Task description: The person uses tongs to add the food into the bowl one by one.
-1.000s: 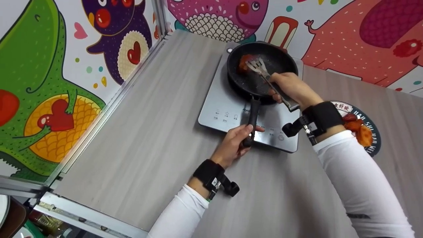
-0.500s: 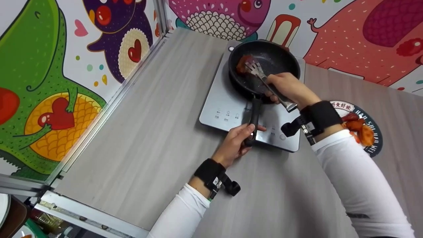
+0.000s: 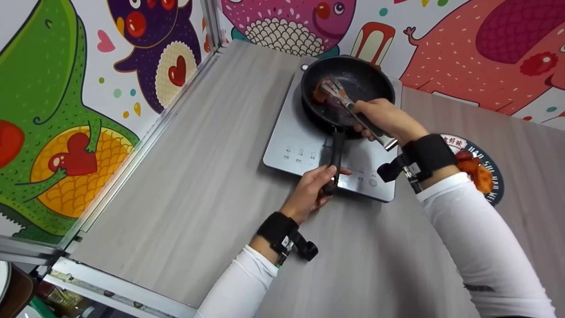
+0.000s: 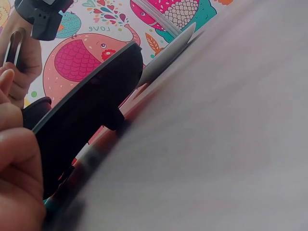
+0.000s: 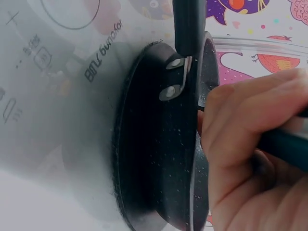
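The left hand (image 3: 311,190) has its fingers and thumb wrapped round the black handle (image 3: 338,148) of the frying pan (image 3: 368,84), which sits on the far part of the silver cooktop (image 3: 289,145). The right hand (image 3: 386,117) curls round metal tongs (image 3: 351,106), whose slotted tips meet a reddish food piece (image 3: 318,95) at the pan's left side; I cannot tell whether they pinch it. More pieces (image 3: 482,179) lie on a dark-rimmed plate (image 3: 497,183) to the right.
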The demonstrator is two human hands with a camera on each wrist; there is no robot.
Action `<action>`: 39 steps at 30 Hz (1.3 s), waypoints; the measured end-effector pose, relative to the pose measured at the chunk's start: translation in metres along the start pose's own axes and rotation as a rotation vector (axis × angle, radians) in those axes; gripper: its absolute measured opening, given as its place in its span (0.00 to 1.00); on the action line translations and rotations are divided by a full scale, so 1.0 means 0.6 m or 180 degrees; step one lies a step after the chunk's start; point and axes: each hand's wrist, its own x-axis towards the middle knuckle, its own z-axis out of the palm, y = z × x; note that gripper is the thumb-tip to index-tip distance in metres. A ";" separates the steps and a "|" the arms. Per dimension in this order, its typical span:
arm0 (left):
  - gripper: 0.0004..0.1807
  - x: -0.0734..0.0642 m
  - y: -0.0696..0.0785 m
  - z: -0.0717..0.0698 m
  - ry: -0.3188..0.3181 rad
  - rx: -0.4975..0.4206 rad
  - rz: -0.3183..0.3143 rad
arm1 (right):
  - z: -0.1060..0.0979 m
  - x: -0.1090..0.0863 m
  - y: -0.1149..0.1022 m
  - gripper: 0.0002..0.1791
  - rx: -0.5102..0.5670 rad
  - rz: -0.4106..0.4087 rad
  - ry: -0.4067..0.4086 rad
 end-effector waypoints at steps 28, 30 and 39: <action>0.27 -0.004 0.001 -0.008 -0.0109 -0.0003 -0.0037 | -0.015 -0.102 0.076 0.20 0.0847 -0.0358 0.0064; 0.27 -0.004 0.001 -0.009 -0.0099 -0.0001 -0.0045 | -0.012 -0.114 0.084 0.21 0.0969 -0.0401 0.0039; 0.27 -0.005 0.000 -0.011 -0.0180 -0.0032 -0.0019 | -0.026 -0.160 0.122 0.21 0.1105 -0.0600 -0.0289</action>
